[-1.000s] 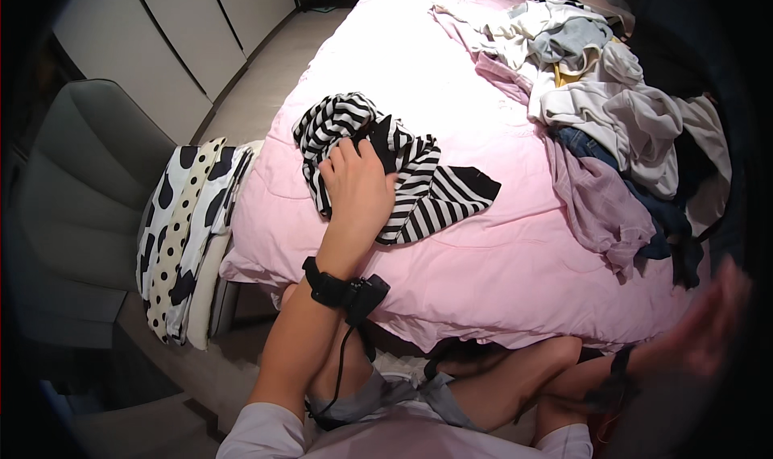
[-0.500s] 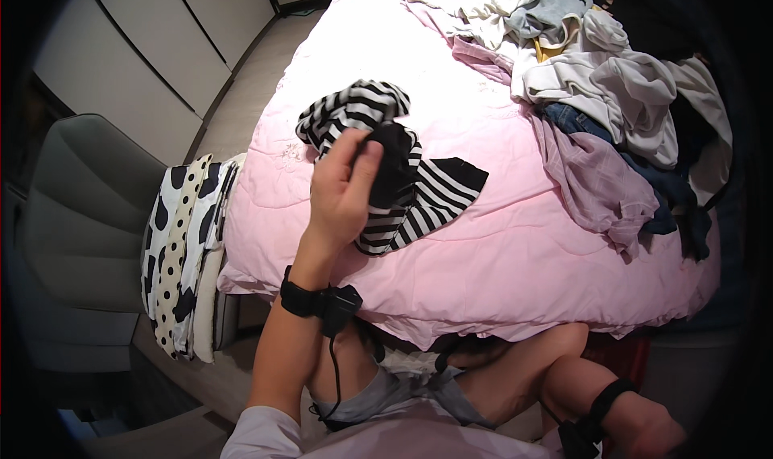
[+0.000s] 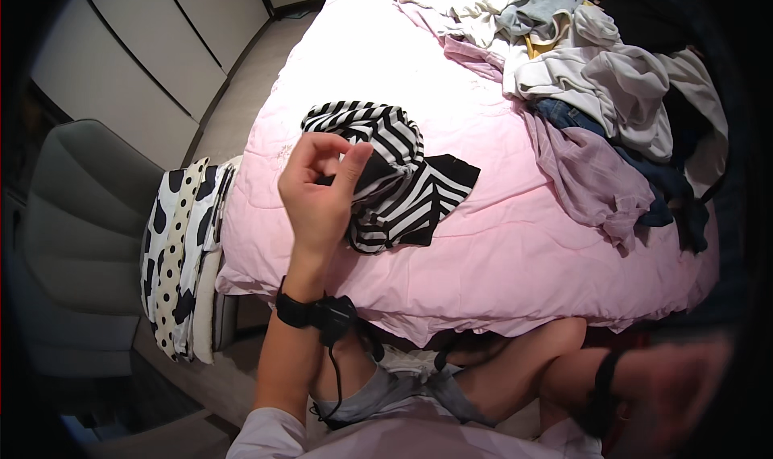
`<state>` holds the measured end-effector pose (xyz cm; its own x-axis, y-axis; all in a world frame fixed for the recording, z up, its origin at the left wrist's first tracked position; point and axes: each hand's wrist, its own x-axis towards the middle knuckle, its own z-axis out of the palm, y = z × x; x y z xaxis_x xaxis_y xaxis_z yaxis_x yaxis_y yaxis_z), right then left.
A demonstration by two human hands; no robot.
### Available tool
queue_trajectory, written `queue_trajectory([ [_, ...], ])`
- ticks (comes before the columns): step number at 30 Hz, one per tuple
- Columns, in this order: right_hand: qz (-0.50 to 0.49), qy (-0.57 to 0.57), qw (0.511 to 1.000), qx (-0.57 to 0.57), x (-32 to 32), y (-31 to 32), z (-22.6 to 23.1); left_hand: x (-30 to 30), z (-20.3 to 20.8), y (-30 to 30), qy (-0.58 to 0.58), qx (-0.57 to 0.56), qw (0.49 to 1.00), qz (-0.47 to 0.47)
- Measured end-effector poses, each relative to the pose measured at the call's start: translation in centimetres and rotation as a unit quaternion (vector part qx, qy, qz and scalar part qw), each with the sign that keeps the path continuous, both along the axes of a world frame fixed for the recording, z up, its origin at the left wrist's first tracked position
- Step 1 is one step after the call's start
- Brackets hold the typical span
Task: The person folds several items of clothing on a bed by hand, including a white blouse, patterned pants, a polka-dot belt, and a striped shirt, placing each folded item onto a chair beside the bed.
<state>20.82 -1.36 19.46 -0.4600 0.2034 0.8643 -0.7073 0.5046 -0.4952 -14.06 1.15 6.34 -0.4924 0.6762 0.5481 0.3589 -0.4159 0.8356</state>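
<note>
Since the earlier frame, my left hand (image 3: 322,189) has lifted off the striped garment (image 3: 394,177) and curled, thumb and fingers pinched narrow on a dark edge of it. That garment lies bunched near the bed's (image 3: 483,274) left front edge, unfolded, I judge. A clothes pile (image 3: 596,80) waits at the far right corner; spotted folded cloth (image 3: 181,250) rests beside the bed. My right hand (image 3: 676,386) is blurred; its grip I cannot tell.
</note>
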Motion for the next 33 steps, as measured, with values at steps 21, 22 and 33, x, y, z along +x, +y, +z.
queue_trajectory([
  [21, -0.411, -0.132, 0.860, -0.271, -4.1, 14.4, -11.8, -6.5, -1.9, 1.2, -0.221, -0.004, 0.972, 0.080],
  [22, -0.385, -0.069, 0.867, -0.309, -1.9, 15.2, -11.8, -6.3, -1.8, 1.2, -0.274, 0.022, 0.960, 0.046],
  [33, -0.512, 0.235, 0.741, -0.366, 11.6, 18.6, -13.1, -3.7, 0.0, 0.3, 0.262, -0.005, 0.960, 0.101],
])
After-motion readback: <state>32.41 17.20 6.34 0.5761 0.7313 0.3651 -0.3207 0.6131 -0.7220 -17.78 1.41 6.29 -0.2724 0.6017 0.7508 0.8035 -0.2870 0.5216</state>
